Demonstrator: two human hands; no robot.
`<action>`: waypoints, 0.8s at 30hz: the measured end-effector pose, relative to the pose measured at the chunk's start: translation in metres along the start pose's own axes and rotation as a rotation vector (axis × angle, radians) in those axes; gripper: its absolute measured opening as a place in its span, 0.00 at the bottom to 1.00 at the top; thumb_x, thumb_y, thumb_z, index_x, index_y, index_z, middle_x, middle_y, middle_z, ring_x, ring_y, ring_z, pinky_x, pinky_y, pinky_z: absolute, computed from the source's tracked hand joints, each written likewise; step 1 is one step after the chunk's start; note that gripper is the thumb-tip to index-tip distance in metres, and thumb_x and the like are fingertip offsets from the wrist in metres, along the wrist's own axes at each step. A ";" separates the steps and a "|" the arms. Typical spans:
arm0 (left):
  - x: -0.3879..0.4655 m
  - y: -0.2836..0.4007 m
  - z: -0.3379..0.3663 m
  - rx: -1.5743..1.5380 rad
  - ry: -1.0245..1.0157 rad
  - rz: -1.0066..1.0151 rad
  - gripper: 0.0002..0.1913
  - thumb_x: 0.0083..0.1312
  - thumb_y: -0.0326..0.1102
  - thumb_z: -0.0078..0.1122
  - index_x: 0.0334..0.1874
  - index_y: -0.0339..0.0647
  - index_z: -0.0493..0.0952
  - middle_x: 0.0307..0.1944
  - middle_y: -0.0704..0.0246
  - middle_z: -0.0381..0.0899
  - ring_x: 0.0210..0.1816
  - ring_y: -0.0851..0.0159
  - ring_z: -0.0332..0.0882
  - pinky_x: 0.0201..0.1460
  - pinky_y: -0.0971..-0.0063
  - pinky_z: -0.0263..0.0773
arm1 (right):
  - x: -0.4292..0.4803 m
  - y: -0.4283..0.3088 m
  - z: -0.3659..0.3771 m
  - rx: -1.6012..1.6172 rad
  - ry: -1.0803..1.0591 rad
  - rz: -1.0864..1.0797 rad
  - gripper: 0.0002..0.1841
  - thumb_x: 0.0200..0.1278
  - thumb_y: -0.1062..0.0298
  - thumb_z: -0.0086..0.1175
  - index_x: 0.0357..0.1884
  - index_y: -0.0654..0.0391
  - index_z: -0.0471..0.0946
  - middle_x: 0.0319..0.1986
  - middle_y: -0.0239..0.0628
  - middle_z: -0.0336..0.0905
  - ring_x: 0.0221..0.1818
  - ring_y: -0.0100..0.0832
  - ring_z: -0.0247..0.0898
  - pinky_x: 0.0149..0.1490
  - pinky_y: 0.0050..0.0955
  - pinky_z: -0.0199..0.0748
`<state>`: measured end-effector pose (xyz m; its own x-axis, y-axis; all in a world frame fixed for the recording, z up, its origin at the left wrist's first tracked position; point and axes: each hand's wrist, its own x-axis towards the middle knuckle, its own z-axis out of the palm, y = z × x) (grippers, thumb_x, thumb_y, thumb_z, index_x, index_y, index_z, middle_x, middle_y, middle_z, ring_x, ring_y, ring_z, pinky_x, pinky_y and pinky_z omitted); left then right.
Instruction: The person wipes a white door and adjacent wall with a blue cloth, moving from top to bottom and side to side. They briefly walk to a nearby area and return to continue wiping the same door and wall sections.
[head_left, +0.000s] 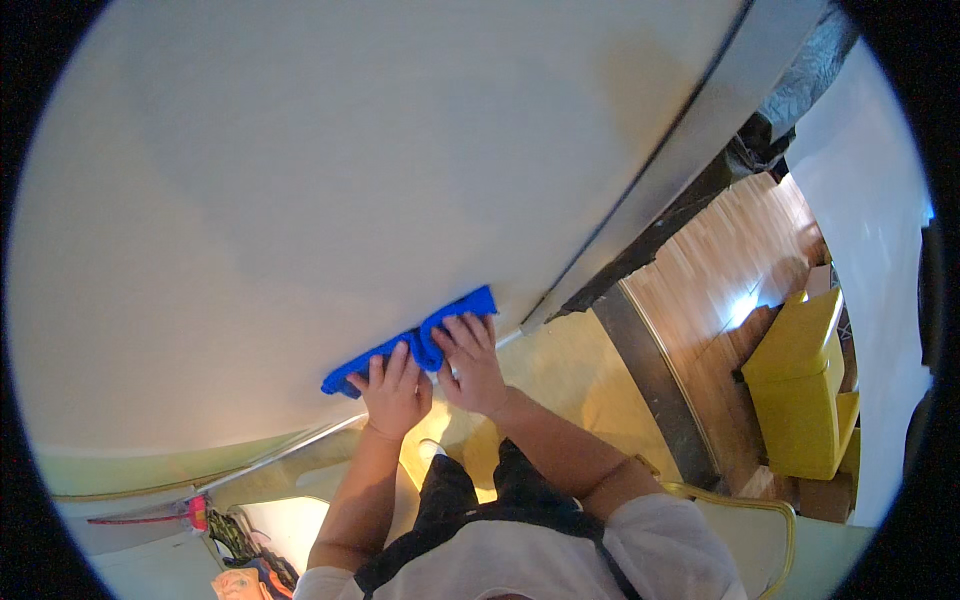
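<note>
Both my hands press a folded blue cloth (457, 307) against a large, smooth, pale wall or panel (300, 187). On the cloth's left part lies my left hand (395, 394), fingers spread and pointing up. My right hand (471, 364) rests on its right part, fingertips over the bunched fabric. A fold stands up between the two hands. The cloth's underside, where it meets the pale surface, is hidden.
A metal edge strip (652, 169) bounds the pale surface at right. Beyond it are a wood-look floor (720, 277) and a yellow chair (795, 375). A gold-rimmed pale chair back (750, 517) stands behind at right; clothes (244, 547) lie at lower left.
</note>
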<state>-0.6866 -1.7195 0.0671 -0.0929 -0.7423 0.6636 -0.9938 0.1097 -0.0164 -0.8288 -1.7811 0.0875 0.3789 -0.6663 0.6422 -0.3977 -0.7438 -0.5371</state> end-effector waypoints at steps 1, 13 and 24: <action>0.010 0.006 0.004 0.034 0.026 0.027 0.20 0.51 0.39 0.52 0.48 0.47 0.75 0.59 0.69 0.66 0.70 0.53 0.38 0.64 0.48 0.11 | 0.005 0.008 -0.008 -0.013 0.027 0.014 0.26 0.47 0.69 0.49 0.54 0.54 0.70 0.58 0.40 0.61 0.60 0.48 0.52 0.64 0.56 0.39; 0.066 0.084 0.055 0.060 -0.045 0.129 0.17 0.46 0.41 0.55 0.41 0.51 0.77 0.56 0.79 0.70 0.52 0.64 0.62 0.50 0.56 0.49 | -0.008 0.101 -0.053 0.029 0.111 0.018 0.27 0.46 0.73 0.49 0.55 0.57 0.67 0.61 0.45 0.56 0.62 0.53 0.50 0.65 0.55 0.41; 0.070 0.122 0.131 -0.010 -0.147 0.213 0.16 0.49 0.43 0.56 0.41 0.49 0.77 0.62 0.74 0.64 0.62 0.58 0.56 0.57 0.48 0.43 | -0.047 0.186 -0.033 0.014 0.177 0.174 0.32 0.45 0.71 0.49 0.59 0.61 0.63 0.61 0.51 0.55 0.61 0.57 0.49 0.65 0.49 0.44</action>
<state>-0.8224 -1.8447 0.0141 -0.3084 -0.7897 0.5304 -0.9504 0.2794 -0.1365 -0.9477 -1.8863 -0.0244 0.1529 -0.7662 0.6242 -0.4325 -0.6198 -0.6549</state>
